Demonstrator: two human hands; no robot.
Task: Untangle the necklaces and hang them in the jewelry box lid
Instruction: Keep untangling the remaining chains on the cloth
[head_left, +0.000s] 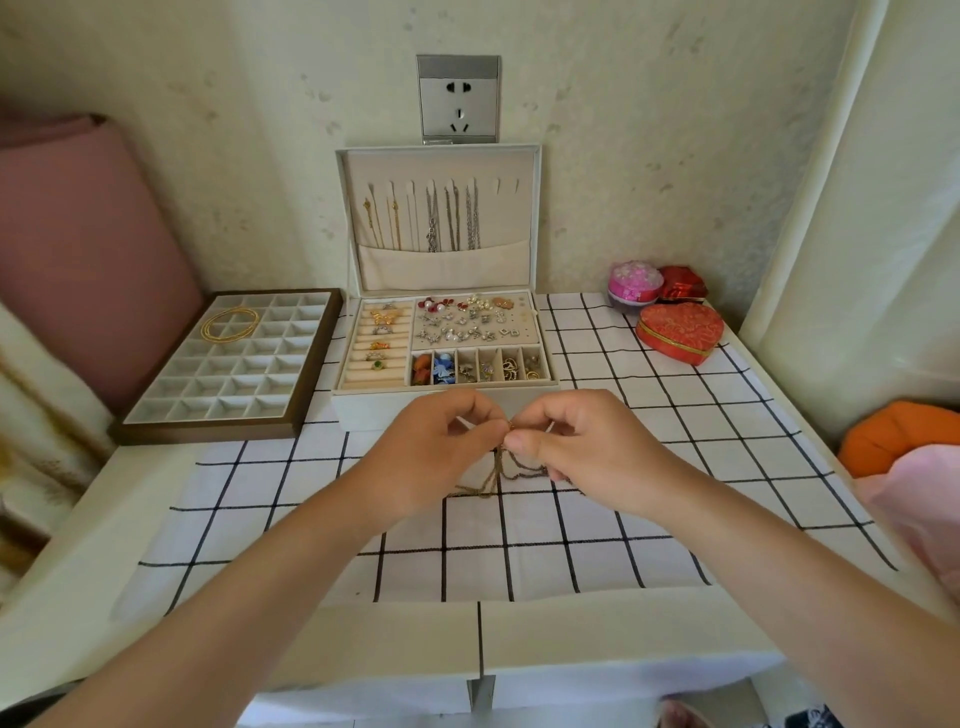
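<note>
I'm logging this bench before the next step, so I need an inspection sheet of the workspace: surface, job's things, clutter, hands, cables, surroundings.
Surface: white table under a black-grid cloth.
Job's things: tangled chain hangs from the fingers; jewelry box open, its lid upright with hung necklaces, rightmost hooks free.
Clutter: compartment tray holding gold hoops; heart-shaped box; pink round box; small red box.
Grippers: left hand and right hand both pinch the chain's top.
Cables: nothing seen.
Surroundings: wall socket above the lid; pink roll left; orange cushion right.
</note>
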